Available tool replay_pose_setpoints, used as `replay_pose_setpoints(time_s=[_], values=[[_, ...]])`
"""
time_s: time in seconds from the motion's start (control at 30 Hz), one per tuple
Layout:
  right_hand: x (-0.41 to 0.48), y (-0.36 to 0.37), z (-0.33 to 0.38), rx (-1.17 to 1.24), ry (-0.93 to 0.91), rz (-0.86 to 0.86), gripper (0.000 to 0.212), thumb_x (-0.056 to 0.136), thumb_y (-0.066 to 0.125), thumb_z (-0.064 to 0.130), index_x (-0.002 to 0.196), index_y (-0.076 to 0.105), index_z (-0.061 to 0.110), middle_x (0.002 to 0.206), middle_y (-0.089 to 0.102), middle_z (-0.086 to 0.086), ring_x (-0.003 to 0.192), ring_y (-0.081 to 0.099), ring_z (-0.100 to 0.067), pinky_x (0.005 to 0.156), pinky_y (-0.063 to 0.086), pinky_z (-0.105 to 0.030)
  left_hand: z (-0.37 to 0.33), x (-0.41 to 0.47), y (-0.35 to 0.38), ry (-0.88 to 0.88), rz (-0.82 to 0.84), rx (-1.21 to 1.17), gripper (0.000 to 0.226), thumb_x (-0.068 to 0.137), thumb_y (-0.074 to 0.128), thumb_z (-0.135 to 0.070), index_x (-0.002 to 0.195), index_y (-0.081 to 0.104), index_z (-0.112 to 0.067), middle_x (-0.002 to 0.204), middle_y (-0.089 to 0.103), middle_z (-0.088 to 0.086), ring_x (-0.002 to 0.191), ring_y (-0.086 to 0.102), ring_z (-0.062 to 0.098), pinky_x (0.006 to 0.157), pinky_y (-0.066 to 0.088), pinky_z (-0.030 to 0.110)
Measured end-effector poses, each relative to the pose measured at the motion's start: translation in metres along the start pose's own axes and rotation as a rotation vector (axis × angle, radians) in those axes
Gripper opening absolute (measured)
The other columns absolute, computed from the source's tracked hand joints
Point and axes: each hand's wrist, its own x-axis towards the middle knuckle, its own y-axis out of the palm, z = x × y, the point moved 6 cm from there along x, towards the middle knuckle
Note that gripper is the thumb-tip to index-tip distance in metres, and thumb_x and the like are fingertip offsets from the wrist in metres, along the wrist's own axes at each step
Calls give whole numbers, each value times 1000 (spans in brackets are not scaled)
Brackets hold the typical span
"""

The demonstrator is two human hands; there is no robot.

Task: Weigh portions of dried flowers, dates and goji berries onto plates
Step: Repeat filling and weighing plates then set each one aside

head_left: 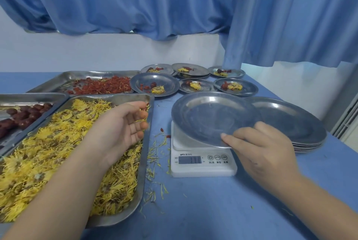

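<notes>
My left hand (124,123) hangs over the far right corner of the flower tray (145,148), forearm coming in from the bench's near left corner, palm turned up and to the right. The fingers are loosely curled, and the grip pinches a few goji berries (144,107) between the thumb and the top finger; some yellow petals cling there too. The dried flowers (48,152) fill that tray, which sits by the near left edge of the bench (193,210).

My right hand (265,150) reaches in from the near right corner, wrist bent inward. Its grip pinches the near rim of the empty plate (209,115), thumb on top and fingers curled beneath. The plate lies tilted on the scale (203,162) at mid-bench, and its right side overlaps the plate stack (290,121) by the right edge.

The dates (21,117) lie in a tray at the left edge, and the goji tray (87,74) sits behind it. Six filled plates (155,84) stand along the far edge, each with flowers and red fruit. Loose petals lie on the bench between the flower tray and the scale
</notes>
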Motion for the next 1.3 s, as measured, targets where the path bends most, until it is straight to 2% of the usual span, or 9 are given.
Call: replay_pose_setpoints(time_s=[0.13,0.3,0.53,0.67,0.87,0.93,1.03,1.17,1.3], values=[[0,10,10,18,-44,47,28,82,57,-4,90,78,11,77,71,1,50,45,-23,48,36,-27,1,0,2,-6,15,2,19,93,50,-16,98,68,-16,67,64,-3,54,59,11,56,44,26],[3,17,14,35,-45,82,24,75,65,-4,88,78,12,78,72,2,51,48,-23,48,39,-27,1,1,3,-3,25,10,18,92,52,-17,98,68,-17,68,64,-2,55,59,12,56,44,26],[-2,18,10,92,41,234,28,86,61,40,90,77,17,91,71,6,65,57,-21,58,48,-33,2,-1,4,2,31,16,18,94,49,-16,99,67,-16,68,64,-2,55,58,12,55,44,25],[4,24,8,90,103,243,34,89,54,43,87,77,18,89,72,7,65,59,-22,58,47,-34,2,-1,5,0,34,23,18,94,49,-16,99,67,-16,69,64,-2,56,59,12,57,44,26],[0,24,1,264,219,269,22,84,69,32,92,77,12,95,71,3,78,65,-22,71,54,-38,3,-2,6,-5,43,33,18,94,49,-17,99,67,-17,69,64,-3,56,59,12,54,46,24],[-3,19,-3,357,241,323,22,86,67,32,96,75,15,97,67,6,84,64,-13,75,52,-31,3,-2,6,-4,50,33,18,94,50,-17,99,67,-17,69,64,-3,56,60,12,53,46,23],[-6,13,-10,432,278,442,13,85,64,37,88,72,27,82,60,16,69,53,2,64,44,-18,3,-1,6,-4,53,36,18,94,50,-18,98,67,-17,70,64,-3,57,60,12,54,46,23],[-21,23,-14,455,364,753,21,80,60,56,91,66,38,65,58,14,62,54,-7,60,49,-27,4,-1,6,-4,57,43,18,94,49,-18,99,67,-18,70,64,-3,57,59,12,54,46,24],[-25,25,-18,435,386,788,32,74,57,65,96,63,42,68,59,15,64,55,-7,61,50,-32,5,0,7,-3,68,52,18,95,49,-18,100,66,-18,70,64,-4,57,59,11,54,46,23]])
